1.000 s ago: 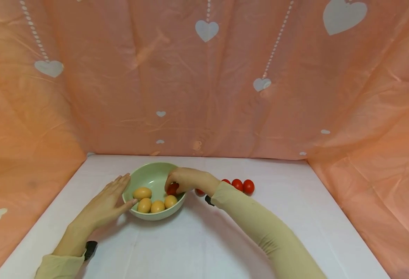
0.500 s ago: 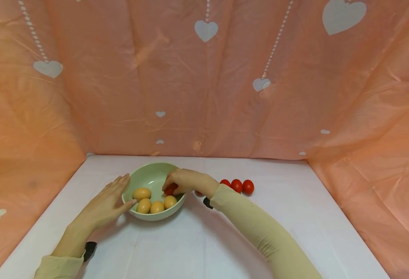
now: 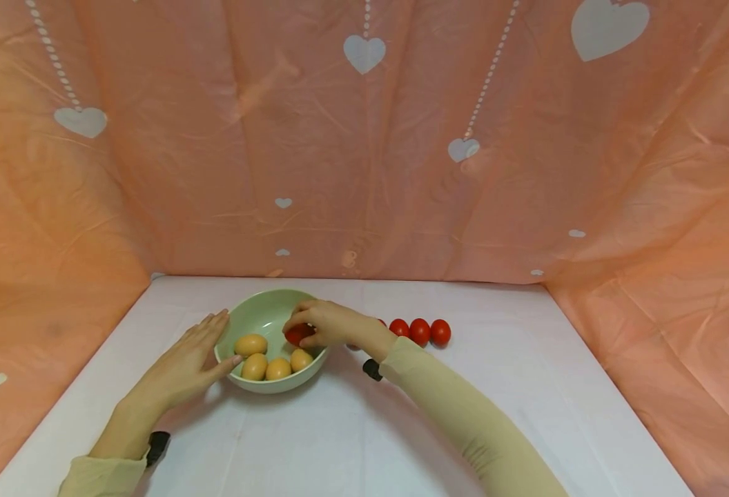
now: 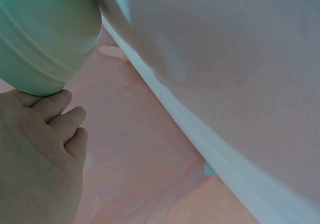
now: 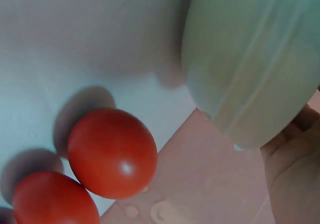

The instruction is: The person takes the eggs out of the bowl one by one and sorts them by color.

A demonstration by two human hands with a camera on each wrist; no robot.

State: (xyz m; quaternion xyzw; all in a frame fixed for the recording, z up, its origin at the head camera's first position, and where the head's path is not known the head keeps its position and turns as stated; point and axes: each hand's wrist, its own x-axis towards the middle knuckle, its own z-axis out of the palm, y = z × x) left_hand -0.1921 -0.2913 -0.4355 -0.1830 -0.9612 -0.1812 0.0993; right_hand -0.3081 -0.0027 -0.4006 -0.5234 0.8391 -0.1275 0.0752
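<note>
A pale green bowl (image 3: 271,388) holds several tan eggs (image 3: 278,368) along its near and left sides. My left hand (image 3: 181,366) rests against the bowl's left side with fairly straight fingers, the thumb tip at the rim close to an egg. In the left wrist view the fingertips (image 4: 59,103) touch the bowl's outer wall (image 4: 55,39). Reaching over the right rim, my right hand (image 3: 333,323) pinches a red egg-shaped piece (image 3: 299,335) inside the bowl, above the tan eggs. In the right wrist view the bowl wall hides the fingertips and that red piece.
More red egg-shaped pieces (image 3: 420,332) lie in a row on the white tabletop (image 3: 315,442), right of the bowl; my right wrist partly covers the row. A peach curtain (image 3: 364,172) with white hearts stands behind and at both sides.
My right hand has shifted slightly left and toward the bowl's middle with the red egg-shaped piece. My left hand stays at the bowl; the tan eggs keep their places.
</note>
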